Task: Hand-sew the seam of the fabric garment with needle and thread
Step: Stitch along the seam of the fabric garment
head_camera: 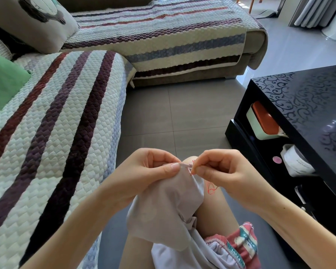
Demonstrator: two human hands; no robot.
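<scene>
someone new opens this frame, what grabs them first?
The two hands meeting at bottom centre: the left hand pinches the edge of the pale lilac garment while the right hand pinches the needle at that edge, red thread looping below. Next, the striped quilted sofa cover filling the left, and the glossy black table at right.

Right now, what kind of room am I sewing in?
Probably a home living room: a corner sofa under a striped quilted cover, a glossy black coffee table, and curtains at the far side.
</scene>
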